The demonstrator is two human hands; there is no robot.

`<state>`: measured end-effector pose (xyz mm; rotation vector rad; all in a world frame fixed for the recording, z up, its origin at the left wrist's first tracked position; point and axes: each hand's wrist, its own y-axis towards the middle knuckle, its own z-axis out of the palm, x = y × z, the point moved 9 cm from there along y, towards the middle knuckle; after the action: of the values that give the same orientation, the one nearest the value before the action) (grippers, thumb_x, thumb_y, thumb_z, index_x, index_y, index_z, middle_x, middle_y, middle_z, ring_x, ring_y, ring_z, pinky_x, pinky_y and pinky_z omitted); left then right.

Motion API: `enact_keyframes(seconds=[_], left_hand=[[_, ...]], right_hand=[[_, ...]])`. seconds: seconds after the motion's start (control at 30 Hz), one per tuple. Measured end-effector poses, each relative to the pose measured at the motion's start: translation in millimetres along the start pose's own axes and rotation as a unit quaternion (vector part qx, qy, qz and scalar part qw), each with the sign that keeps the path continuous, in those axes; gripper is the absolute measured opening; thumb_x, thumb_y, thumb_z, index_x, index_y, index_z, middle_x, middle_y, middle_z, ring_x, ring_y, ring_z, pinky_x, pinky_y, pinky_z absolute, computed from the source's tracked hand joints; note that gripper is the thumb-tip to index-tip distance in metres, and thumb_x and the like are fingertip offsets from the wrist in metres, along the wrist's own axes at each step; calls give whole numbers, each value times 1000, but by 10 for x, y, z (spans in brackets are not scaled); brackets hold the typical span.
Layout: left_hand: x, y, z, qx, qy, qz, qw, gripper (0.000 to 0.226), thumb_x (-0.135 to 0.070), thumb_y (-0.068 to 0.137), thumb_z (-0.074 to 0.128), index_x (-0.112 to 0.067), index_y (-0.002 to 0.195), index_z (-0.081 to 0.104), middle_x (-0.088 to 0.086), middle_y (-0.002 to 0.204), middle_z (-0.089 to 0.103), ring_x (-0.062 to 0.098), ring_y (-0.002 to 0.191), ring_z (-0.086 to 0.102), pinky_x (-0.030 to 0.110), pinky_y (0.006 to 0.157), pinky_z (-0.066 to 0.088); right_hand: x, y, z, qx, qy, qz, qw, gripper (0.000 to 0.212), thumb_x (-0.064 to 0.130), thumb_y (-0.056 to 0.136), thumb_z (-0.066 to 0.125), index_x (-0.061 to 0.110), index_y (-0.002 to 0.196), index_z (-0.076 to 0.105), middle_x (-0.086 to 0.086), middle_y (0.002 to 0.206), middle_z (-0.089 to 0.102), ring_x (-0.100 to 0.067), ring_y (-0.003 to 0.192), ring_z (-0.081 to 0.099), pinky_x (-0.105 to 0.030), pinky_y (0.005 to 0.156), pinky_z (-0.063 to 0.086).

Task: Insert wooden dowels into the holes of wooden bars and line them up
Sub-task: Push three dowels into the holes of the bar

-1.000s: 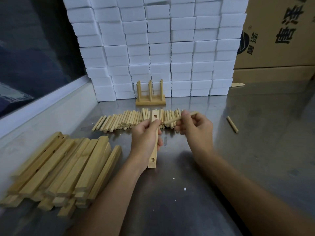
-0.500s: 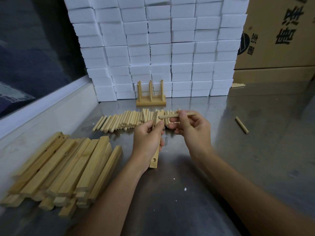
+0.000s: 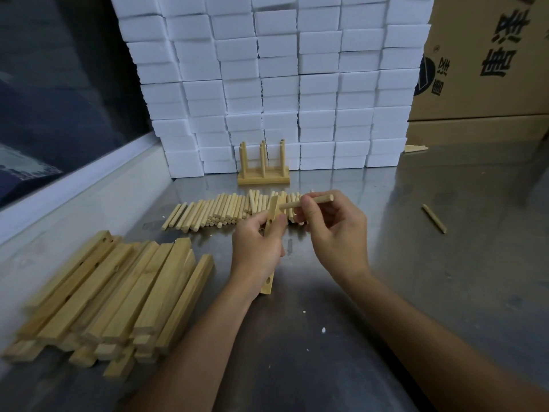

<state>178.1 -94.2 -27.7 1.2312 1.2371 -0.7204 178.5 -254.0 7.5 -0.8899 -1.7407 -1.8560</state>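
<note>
The work took place on a grey, dully reflective metal bench (image 3: 416, 263) set against a wall of stacked white foam blocks (image 3: 297, 84). At its centre the left hand (image 3: 257, 254) gripped a pale, square-section wooden bar (image 3: 271, 215) by its middle, tilted up off the bench so that its drilled face turned toward the other hand, probably to expose the top hole. The right hand (image 3: 335, 233) pinched a short, round, light wooden dowel (image 3: 307, 201) between thumb and fingertips, held nearly level with its near end at the bar's upper hole, apparently starting to enter; how deep it sat could not be told. A second hole showed near the bar's lower end, unfilled. Just behind the hands lay a row of loose dowels (image 3: 214, 211), within easy reach for restocking. To the left sat a heap of undowelled wooden bars (image 3: 118, 292). Against the foam stood a finished piece with upright dowels (image 3: 263, 166), likely the first of the line. A stray dowel (image 3: 434, 218) lay well apart at right.
</note>
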Motion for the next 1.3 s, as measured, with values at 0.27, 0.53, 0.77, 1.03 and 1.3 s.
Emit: enact_keyframes(seconds=[0.27,0.53,0.77,1.03,1.3], left_hand=[[41,4,26,6,3,-8,1000,18,-27,98,60,-28,83,70,-2,58,52,12,48,50,19,43,39],[88,5,35,19,-5,-49,999,20,-27,98,58,-23,82,70,-3,49,56,15,48,54,27,46,46],[203,-15,78,53,-20,-119,991,22,-25,98,59,-9,85,67,0,54,54,20,44,50,28,42,40],[235,-37,90,65,-22,-138,988,24,-21,99,58,-10,79,66,1,59,55,15,39,49,23,37,38],[212,-74,159,42,-24,-123,991,24,-23,100,57,-11,83,69,2,58,56,15,38,49,23,39,39]], right_hand=[[-41,6,11,-5,16,19,1000,21,34,94,64,16,84,63,1,75,73,-19,71,74,-49,65,60],[-41,-5,32,2,-5,-1,1000,16,20,97,60,34,90,61,6,77,72,-13,73,73,-31,67,60],[-1,27,44,40,-84,-49,995,7,20,97,56,22,91,59,12,71,68,-8,66,68,-29,61,56],[-39,29,36,61,-83,-60,993,11,19,97,62,12,88,64,5,70,70,-10,64,68,-35,60,56],[-23,33,-45,-5,-86,-35,996,23,23,94,68,4,80,63,4,71,72,-7,63,72,-38,58,60]])
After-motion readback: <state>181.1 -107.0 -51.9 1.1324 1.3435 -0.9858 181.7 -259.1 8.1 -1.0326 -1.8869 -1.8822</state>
